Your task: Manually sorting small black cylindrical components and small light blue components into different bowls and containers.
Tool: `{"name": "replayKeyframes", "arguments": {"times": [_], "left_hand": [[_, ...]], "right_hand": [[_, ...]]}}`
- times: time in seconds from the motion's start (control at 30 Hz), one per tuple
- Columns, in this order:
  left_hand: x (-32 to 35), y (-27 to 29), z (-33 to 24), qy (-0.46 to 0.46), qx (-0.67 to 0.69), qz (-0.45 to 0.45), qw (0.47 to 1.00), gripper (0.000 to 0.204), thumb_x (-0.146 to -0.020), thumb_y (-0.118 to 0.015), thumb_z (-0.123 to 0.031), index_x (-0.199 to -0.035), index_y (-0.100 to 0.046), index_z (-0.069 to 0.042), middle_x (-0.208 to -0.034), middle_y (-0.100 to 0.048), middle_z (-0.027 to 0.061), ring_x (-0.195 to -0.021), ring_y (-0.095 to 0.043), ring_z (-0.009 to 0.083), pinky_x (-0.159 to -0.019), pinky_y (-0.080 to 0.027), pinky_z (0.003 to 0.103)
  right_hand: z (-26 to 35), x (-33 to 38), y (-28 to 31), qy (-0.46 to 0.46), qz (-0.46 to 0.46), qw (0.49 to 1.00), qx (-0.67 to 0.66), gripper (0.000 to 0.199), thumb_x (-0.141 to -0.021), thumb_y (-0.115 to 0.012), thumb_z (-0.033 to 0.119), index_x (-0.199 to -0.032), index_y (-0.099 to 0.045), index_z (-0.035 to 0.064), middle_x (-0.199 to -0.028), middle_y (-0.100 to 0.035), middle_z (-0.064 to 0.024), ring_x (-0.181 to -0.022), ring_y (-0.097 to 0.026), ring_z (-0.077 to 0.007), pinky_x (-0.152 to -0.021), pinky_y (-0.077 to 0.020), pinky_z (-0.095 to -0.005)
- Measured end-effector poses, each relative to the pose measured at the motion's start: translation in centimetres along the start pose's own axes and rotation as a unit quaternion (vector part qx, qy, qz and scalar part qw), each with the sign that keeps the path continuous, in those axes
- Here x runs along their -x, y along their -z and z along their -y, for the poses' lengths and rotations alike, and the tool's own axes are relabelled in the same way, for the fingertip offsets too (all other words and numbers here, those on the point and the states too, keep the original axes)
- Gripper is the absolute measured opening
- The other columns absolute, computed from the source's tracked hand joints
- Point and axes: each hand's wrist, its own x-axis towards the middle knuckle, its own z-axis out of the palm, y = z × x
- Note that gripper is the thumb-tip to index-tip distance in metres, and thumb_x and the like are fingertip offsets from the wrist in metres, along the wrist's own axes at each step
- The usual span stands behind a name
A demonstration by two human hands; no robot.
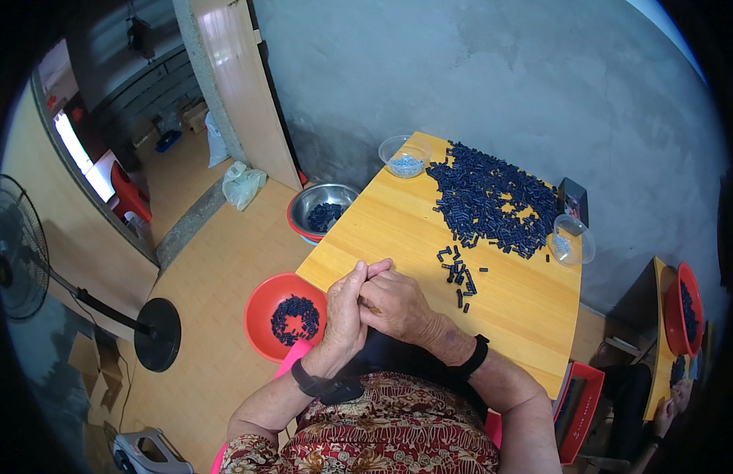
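Wooden table [398, 237] strewn with dark small parts [493, 197], left hand [342, 312] and right hand [398, 308] fingers pressed together, anything held hidden.

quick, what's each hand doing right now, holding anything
Left hand: fingers curled, pressed against the right hand at the table edge; what it holds cannot be told.
Right hand: fingers closed against the left; contents hidden.

Black wristbands [315, 385], red-patterned floral short-sleeved top [382, 434]
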Motion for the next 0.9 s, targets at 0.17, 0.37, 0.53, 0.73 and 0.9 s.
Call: {"name": "replayKeyframes", "arguments": {"times": [0.17, 0.37, 0.53, 0.73, 0.9], "left_hand": [[-0.2, 0.2, -0.7, 0.016, 0.006, 0.021, 1.000, 0.050, -0.103, -0.041, -0.036, -0.118, -0.060, 0.007, -0.116, -0.063, 0.0153, -0.102, -0.059, 0.0178, -0.092, -0.046, 0.031], [-1.2, 1.3, -2.4, 0.051, 0.007, 0.032, 0.998, 0.037, -0.100, -0.051, -0.034, -0.116, -0.061, -0.003, -0.107, -0.063, 0.0058, -0.103, -0.058, 0.0124, -0.087, -0.047, 0.029], [-1.4, 1.6, -2.2, 0.059, -0.059, 0.065, 0.994, 0.027, -0.096, -0.059, -0.024, -0.114, -0.062, -0.004, -0.101, -0.066, 0.0041, -0.093, -0.062, 0.0120, -0.084, -0.049, 0.027], [-2.9, 3.3, -4.1, 0.033, -0.101, 0.027, 0.994, 0.022, -0.093, -0.063, -0.017, -0.113, -0.064, -0.007, -0.093, -0.068, 0.0012, -0.085, -0.064, 0.0102, -0.078, -0.050, 0.024], [-6.1, 9.5, -8.9, -0.032, -0.092, -0.098, 0.990, 0.022, -0.096, -0.059, -0.020, -0.114, -0.062, -0.009, -0.090, -0.066, -0.0006, -0.085, -0.063, 0.0087, -0.077, -0.049, 0.022]], "right_hand": [[0.2, -0.5, 0.7, -0.002, -0.011, 1.000, 0.002, 0.020, -0.074, -0.070, 0.017, -0.088, -0.059, 0.0059, -0.076, -0.056, -0.0109, -0.074, -0.058, -0.0306, -0.067, -0.0464, -0.0409], [0.0, -1.2, 3.4, 0.016, -0.118, 0.989, 0.087, 0.026, -0.075, -0.078, 0.020, -0.091, -0.061, 0.0081, -0.073, -0.056, -0.0051, -0.069, -0.057, -0.0259, -0.064, -0.0444, -0.0380], [-0.5, -0.8, 3.6, 0.020, -0.099, 0.988, 0.118, 0.028, -0.076, -0.076, 0.020, -0.097, -0.062, 0.0077, -0.072, -0.055, -0.0052, -0.069, -0.056, -0.0255, -0.065, -0.0440, -0.0384], [0.1, -0.9, 4.2, 0.015, -0.103, 0.981, 0.162, 0.035, -0.076, -0.075, 0.017, -0.107, -0.063, 0.0057, -0.073, -0.055, -0.0069, -0.070, -0.056, -0.0265, -0.066, -0.0444, -0.0387], [-0.6, 1.4, 7.1, -0.041, -0.095, 0.982, 0.161, 0.023, -0.076, -0.073, 0.007, -0.097, -0.066, 0.0015, -0.076, -0.060, -0.0101, -0.071, -0.059, -0.0278, -0.065, -0.0467, -0.0382]]}}
